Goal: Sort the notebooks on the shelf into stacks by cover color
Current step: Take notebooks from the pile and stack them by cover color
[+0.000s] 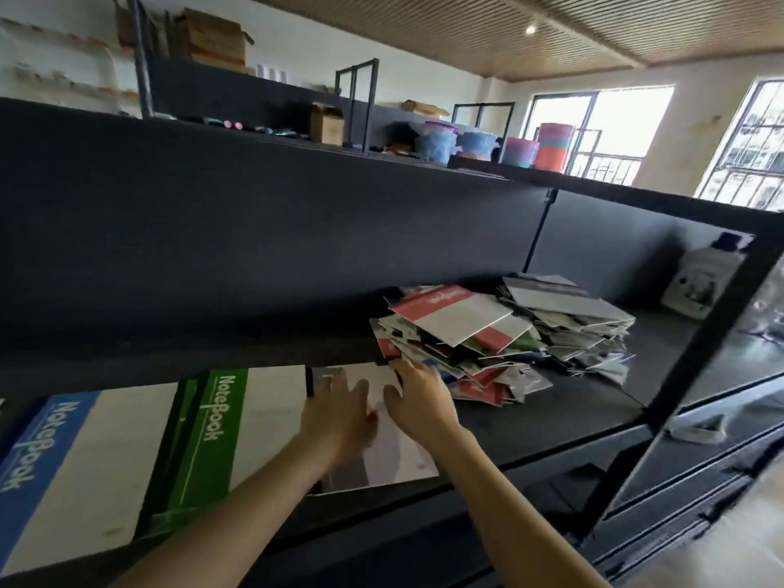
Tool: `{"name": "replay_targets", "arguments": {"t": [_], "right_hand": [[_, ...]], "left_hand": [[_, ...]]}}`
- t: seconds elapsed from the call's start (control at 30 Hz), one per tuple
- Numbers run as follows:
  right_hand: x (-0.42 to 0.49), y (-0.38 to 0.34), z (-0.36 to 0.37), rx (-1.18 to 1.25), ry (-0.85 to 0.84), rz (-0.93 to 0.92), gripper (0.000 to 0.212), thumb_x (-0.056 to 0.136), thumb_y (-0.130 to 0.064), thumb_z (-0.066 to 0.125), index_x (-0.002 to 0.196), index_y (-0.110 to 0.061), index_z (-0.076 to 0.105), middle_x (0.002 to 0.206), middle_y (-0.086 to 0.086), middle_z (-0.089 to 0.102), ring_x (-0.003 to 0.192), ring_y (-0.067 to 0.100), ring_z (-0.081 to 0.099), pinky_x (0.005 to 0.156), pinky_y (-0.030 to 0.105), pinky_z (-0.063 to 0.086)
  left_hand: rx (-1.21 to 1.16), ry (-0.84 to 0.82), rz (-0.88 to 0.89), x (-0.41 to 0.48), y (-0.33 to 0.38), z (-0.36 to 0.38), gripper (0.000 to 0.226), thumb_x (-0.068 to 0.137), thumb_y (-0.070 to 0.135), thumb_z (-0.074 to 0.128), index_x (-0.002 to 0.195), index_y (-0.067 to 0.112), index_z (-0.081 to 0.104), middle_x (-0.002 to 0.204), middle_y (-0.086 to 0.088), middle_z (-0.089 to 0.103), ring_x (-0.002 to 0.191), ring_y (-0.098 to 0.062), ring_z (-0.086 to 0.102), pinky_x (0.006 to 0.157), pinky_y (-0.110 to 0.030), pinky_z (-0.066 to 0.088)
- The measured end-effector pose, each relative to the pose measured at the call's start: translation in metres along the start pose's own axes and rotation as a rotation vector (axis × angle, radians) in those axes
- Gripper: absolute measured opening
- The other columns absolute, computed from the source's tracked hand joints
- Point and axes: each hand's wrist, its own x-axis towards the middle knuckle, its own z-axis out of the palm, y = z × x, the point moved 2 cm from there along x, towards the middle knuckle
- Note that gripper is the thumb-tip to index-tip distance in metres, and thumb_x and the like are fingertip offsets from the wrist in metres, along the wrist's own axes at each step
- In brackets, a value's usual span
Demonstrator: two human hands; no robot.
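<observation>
Lying flat on the pale notebook (403, 460) — left hand (339, 413), right hand (418, 403) — fingers straight, gripping nothing.

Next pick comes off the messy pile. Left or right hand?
Right, probably. The right hand sits beside the messy pile, on the grey-white notebook. The left hand rests on the same notebook, on the side away from the pile, toward the green stack.

The blue notebook (76, 473) runs off the picture's left edge.
</observation>
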Motion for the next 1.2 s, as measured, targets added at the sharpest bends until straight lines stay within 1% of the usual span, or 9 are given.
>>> {"name": "replay_targets", "arguments": {"t": [0.27, 0.33, 0.5, 0.6, 0.73, 0.87, 0.93, 1.03, 1.2], "right_hand": [[0.054, 0.067, -0.036, -0.181, 0.036, -0.003, 0.055, 0.094, -0.029, 0.05, 0.144, -0.016, 0.031, 0.151, 0.008, 0.026, 0.142, 0.026, 0.015, 0.115, 0.045, 0.018], [0.064, 0.079, -0.035, -0.198, -0.016, 0.024, 0.05, 0.095, -0.031, 0.048, 0.141, -0.016, 0.034, 0.146, 0.01, 0.033, 0.139, 0.028, 0.023, 0.114, 0.046, 0.021], [0.07, 0.083, -0.039, -0.242, 0.082, -0.03, 0.025, 0.095, -0.019, 0.045, 0.116, -0.01, 0.055, 0.115, 0.008, 0.06, 0.108, 0.026, 0.056, 0.089, 0.036, 0.044], [0.071, 0.083, -0.042, -0.258, 0.141, -0.027, 0.019, 0.094, -0.011, 0.045, 0.11, -0.008, 0.056, 0.105, 0.009, 0.064, 0.097, 0.027, 0.061, 0.07, 0.031, 0.043], [0.066, 0.086, -0.041, -0.092, 0.196, -0.029, 0.021, 0.095, -0.008, 0.04, 0.106, -0.008, 0.058, 0.095, 0.01, 0.066, 0.085, 0.029, 0.063, 0.061, 0.028, 0.042], [0.058, 0.08, -0.032, 0.253, 0.221, -0.223, 0.021, 0.094, -0.009, 0.048, 0.103, -0.002, 0.064, 0.093, 0.013, 0.068, 0.082, 0.029, 0.064, 0.067, 0.032, 0.05], [0.052, 0.077, -0.024, 0.403, 0.194, -0.347, 0.023, 0.093, -0.007, 0.048, 0.104, 0.0, 0.067, 0.099, 0.013, 0.069, 0.086, 0.024, 0.064, 0.071, 0.021, 0.049], [0.046, 0.072, -0.012, 0.509, 0.091, -0.445, 0.025, 0.092, 0.003, 0.049, 0.11, -0.001, 0.067, 0.114, 0.01, 0.065, 0.102, 0.009, 0.056, 0.083, 0.001, 0.039], [0.046, 0.051, 0.006, 0.397, 0.052, -0.535, 0.034, 0.086, -0.003, 0.047, 0.113, -0.005, 0.067, 0.124, 0.007, 0.062, 0.119, 0.013, 0.048, 0.102, 0.013, 0.028]], "left_hand": [[-0.012, 0.108, 0.0, 0.036, 0.041, 0.022, 0.037, 0.094, 0.039, 0.042, 0.122, 0.016, 0.05, 0.129, -0.006, 0.05, 0.115, -0.022, 0.05, 0.096, -0.04, 0.044], [0.024, 0.109, -0.023, 0.04, 0.044, 0.024, 0.04, 0.094, 0.041, 0.042, 0.125, 0.017, 0.049, 0.13, -0.005, 0.049, 0.117, -0.022, 0.049, 0.097, -0.04, 0.043], [0.006, 0.095, -0.086, 0.048, 0.042, 0.027, 0.039, 0.096, 0.038, 0.039, 0.129, 0.02, 0.049, 0.136, -0.003, 0.045, 0.124, -0.021, 0.043, 0.102, -0.038, 0.039], [-0.095, 0.171, -0.098, 0.05, 0.042, 0.025, 0.034, 0.096, 0.033, 0.043, 0.125, 0.02, 0.054, 0.133, -0.001, 0.05, 0.121, -0.019, 0.046, 0.099, -0.033, 0.041], [-0.552, 0.292, -0.125, 0.047, 0.052, 0.006, 0.035, 0.098, 0.032, 0.045, 0.131, 0.021, 0.05, 0.13, 0.001, 0.052, 0.116, -0.017, 0.052, 0.09, -0.028, 0.042], [-1.527, 0.247, -0.382, 0.049, 0.056, -0.011, 0.024, 0.099, 0.038, 0.039, 0.109, 0.022, 0.054, 0.107, -0.003, 0.06, 0.088, -0.016, 0.058, 0.074, -0.031, 0.044], [-1.861, 0.242, -0.46, 0.05, 0.04, -0.018, 0.035, 0.097, 0.044, 0.039, 0.107, 0.014, 0.056, 0.098, -0.01, 0.065, 0.088, -0.024, 0.061, 0.076, -0.036, 0.046], [-1.969, 0.299, -0.481, 0.042, 0.019, -0.031, 0.027, 0.098, 0.025, 0.042, 0.106, 0.004, 0.056, 0.087, -0.014, 0.064, 0.081, -0.026, 0.062, 0.064, -0.037, 0.055], [-1.845, 0.467, -0.494, 0.026, -0.002, -0.038, 0.031, 0.095, -0.007, 0.036, 0.115, 0.01, 0.053, 0.087, -0.008, 0.061, 0.077, -0.019, 0.059, 0.062, -0.031, 0.049]]}}
